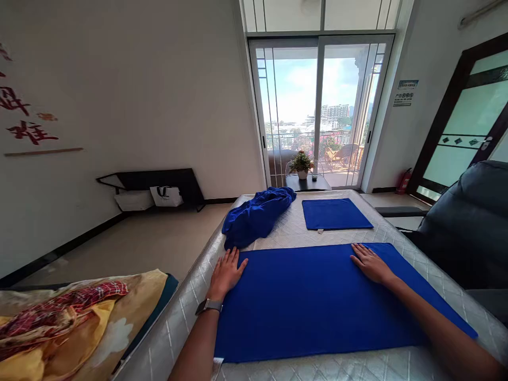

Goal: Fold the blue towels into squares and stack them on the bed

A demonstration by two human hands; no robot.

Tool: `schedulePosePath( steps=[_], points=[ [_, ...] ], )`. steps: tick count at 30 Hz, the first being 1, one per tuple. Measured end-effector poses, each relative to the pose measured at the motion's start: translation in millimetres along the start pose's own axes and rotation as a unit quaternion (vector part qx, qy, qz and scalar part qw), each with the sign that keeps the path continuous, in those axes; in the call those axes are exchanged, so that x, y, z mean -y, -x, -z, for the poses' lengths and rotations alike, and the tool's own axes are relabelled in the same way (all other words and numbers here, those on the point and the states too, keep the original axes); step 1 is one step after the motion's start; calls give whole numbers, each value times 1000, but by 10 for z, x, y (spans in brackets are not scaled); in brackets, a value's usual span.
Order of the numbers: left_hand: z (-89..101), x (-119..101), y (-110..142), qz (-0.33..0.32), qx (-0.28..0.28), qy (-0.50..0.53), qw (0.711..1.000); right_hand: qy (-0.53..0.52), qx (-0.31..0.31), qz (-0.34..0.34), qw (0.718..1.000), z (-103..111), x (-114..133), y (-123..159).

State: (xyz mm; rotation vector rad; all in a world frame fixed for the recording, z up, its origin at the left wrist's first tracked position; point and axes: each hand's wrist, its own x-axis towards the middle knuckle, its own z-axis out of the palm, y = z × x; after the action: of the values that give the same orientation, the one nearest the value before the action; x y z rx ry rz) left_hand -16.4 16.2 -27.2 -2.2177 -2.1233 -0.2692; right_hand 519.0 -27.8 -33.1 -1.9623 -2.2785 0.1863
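A blue towel (pixel 309 301) lies spread flat on the white quilted mattress (pixel 186 312) in front of me. My left hand (pixel 227 272), with a watch on its wrist, rests at the towel's far left corner, fingers stretched out. Near the far edge, toward the right, my right hand (pixel 371 263) lies flat on the cloth with its fingers extended. Beyond the left hand is a crumpled blue cloth (pixel 260 214). A smaller folded blue towel (pixel 336 214) with a white tag sits further back on the right.
Patterned bedding (pixel 130 312) with a red checked cloth (pixel 67 312) is at the lower left. A black bench (pixel 162 182) stands by the left wall. A small table (pixel 307 183) with a potted plant (pixel 302 164) stands before the sliding door. A dark chair (pixel 468 227) is at the right.
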Motion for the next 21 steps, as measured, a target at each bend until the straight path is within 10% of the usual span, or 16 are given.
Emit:
schedulePosePath(
  steps=[5,8,21],
  points=[
    [-15,22,-12,-5,16,0,1000,39,-25,-152,987,17,-1296,169],
    [-29,35,-25,-2,30,3,1000,40,-41,-178,982,-50,-1663,205],
    [84,-81,-33,5,11,-41,999,-39,-96,-198,975,24,-1642,178]
  ],
)
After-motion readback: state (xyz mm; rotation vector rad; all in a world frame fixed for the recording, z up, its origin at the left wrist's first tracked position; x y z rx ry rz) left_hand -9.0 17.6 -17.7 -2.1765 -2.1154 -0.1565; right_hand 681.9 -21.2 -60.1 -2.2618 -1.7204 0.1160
